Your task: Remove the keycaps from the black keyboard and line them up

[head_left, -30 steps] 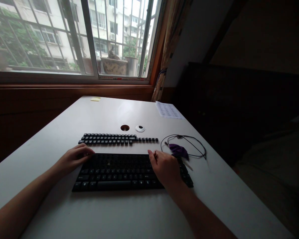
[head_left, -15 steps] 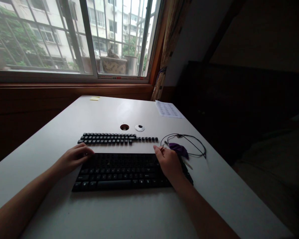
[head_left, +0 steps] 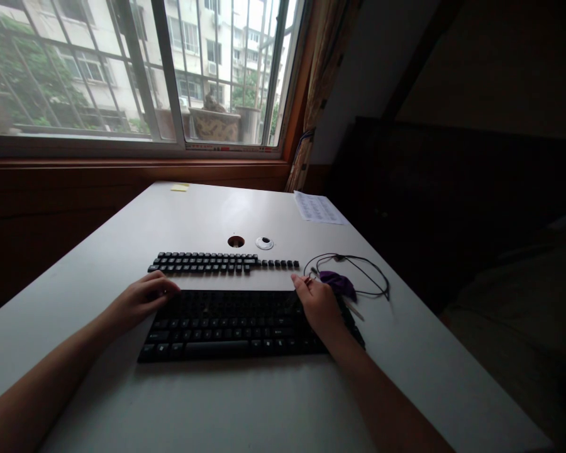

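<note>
A black keyboard point(head_left: 217, 348) lies on the white desk in front of me. Its near rows carry keycaps; the far rows look bare. My left hand point(head_left: 146, 294) is at the far left corner, fingers bent together against the keyboard's edge. Over the right part of the keyboard is my right hand point(head_left: 321, 308), closed, the thumb pointing away from me. A small thin thing shows at its fingers, too small to name. Beyond the keyboard, loose black keycaps point(head_left: 207, 261) stand in rows, with a single line of them running on to the right.
Right of the keyboard lie a looped black cable point(head_left: 387, 283) and a purple cloth point(head_left: 338, 284). A round hole point(head_left: 236, 241) and a white ring-shaped cover point(head_left: 265, 243) are farther back. Printed paper point(head_left: 319, 208) and yellow sticky notes point(head_left: 180, 187) lie near the far edge.
</note>
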### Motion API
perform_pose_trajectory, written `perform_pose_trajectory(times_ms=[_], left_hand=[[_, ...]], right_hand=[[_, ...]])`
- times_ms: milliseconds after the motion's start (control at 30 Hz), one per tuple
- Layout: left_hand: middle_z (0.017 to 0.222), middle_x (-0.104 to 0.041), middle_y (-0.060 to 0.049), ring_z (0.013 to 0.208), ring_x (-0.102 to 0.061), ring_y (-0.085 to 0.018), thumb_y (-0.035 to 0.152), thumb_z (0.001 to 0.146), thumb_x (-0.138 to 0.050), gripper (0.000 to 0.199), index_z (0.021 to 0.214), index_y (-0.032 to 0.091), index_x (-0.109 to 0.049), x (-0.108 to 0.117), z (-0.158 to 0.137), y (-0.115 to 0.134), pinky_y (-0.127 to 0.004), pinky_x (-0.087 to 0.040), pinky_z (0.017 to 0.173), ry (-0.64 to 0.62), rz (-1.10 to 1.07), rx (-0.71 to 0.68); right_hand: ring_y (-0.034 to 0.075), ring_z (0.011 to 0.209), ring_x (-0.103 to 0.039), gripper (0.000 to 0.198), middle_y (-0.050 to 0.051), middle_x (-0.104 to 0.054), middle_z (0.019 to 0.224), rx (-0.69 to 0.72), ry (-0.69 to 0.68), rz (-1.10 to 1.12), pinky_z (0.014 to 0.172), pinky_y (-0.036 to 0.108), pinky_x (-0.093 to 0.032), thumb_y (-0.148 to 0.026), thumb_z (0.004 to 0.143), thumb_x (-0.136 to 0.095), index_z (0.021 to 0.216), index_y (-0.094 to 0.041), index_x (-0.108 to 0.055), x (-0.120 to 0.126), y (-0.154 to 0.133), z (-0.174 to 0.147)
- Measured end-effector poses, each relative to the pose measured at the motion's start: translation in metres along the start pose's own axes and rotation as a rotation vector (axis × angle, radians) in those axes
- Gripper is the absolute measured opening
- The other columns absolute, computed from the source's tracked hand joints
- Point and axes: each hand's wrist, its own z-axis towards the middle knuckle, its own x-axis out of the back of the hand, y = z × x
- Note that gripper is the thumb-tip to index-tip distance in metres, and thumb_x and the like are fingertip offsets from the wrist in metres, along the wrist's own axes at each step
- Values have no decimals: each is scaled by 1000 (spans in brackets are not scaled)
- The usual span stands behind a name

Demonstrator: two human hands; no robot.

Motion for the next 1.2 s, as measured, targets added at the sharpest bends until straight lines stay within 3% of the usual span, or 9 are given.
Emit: perform_pose_trajectory(times_ms=[467,767,1200], left_hand=[[97,-58,-4,84,-58,-17,29,92,-50,20,101,21,-66,0,1,-3,-27,-49,71,-13,4,-20],[97,-58,-4,85,-57,-17,27,92,-49,20,101,20,-65,-1,1,-2,-27,-49,72,-8,1,-24],[97,-59,-5,84,-57,-17,29,91,-49,21,101,21,-66,-1,0,1,-27,-49,71,7,13,-24]], right_hand=[[15,52,-51,48,0,-48,50,1,2,40,53,26,-28,-47,96,-41,56,-20,-44,1,-1,-1],[14,51,-53,46,2,-56,53,105,40,-120,55,27,-29,-41,95,-44,55,-19,-47,3,-11,-8],[18,56,-60,40,6,-65,59,169,-64,-332,56,28,-31,-40,92,-50,59,-20,-60,-3,-13,-12]])
